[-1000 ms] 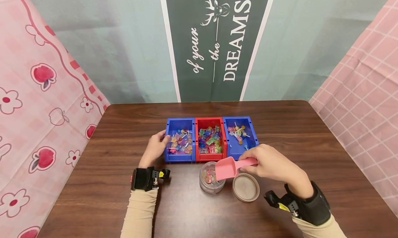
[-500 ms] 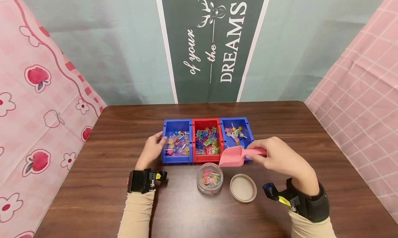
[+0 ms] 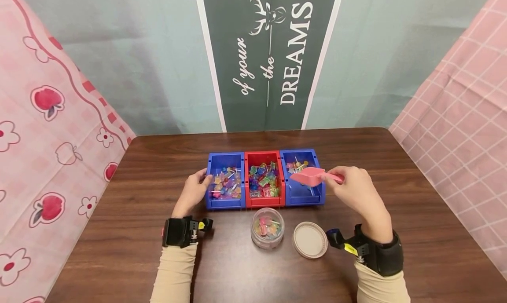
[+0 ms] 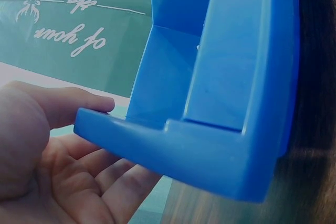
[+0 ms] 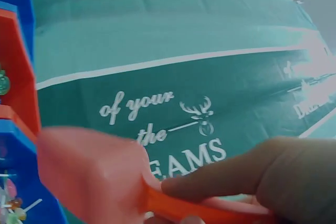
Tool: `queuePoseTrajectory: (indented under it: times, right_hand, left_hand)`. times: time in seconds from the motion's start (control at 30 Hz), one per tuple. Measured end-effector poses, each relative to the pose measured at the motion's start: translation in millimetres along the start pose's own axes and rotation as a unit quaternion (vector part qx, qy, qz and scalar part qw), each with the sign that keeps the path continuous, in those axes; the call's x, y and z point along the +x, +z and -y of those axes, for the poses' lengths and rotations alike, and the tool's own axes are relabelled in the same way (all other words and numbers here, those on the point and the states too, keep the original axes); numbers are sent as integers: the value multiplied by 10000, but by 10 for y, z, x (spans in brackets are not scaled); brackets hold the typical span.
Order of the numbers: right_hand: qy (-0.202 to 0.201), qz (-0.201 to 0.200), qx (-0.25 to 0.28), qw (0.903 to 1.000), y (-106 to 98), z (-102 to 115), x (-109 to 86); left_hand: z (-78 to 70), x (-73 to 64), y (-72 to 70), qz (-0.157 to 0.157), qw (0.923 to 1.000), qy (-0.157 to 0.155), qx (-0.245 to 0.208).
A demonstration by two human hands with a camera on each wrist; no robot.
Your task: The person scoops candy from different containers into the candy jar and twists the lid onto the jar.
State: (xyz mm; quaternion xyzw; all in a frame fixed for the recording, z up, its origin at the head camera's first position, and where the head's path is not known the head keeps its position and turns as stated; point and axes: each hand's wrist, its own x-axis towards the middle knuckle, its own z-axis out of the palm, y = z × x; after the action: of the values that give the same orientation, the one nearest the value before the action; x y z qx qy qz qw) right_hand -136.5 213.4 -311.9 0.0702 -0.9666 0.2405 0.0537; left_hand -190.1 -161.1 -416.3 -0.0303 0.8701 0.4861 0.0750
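My left hand [image 3: 195,189] grips the outer side wall of the left blue bin [image 3: 225,203], its thumb over the rim in the left wrist view. Small lollipop-shaped and star-shaped trinkets lie in that bin. My right hand [image 3: 354,188] pinches the handle of a pink scoop [image 3: 310,177] between thumb and fingers. The scoop hangs over the right blue bin [image 3: 305,200], which holds a few similar trinkets partly hidden behind it. Between the blue bins stands a red bin [image 3: 265,202] of colourful candy-shaped pieces.
A clear jar [image 3: 267,242] with some trinkets in it stands open in front of the red bin. Its round pale lid [image 3: 310,240] lies on the wooden table [image 3: 245,276] to the right. Fabric backdrops surround the table at the back and sides.
My right hand has carried the scoop from over the jar up and right to the right blue bin. Trinkets in the jar now show fully. My left hand has stayed at its bin.
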Motion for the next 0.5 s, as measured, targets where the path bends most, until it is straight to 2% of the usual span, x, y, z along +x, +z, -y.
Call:
queuePoseTrajectory:
  times: [0.17, 0.33, 0.5]
  right_hand:
    - [381, -17, -167, 9991, 65, 29, 48]
    - [704, 302, -485, 9959, 53, 76, 147]
    - [946, 849, -820, 9885, 42, 121, 307]
  left_hand:
    - [-11, -6, -14, -2, 10000, -23, -19]
    - [-10, 0, -18, -41, 10000, 11, 48]
    - [-7, 1, -9, -23, 10000, -28, 47]
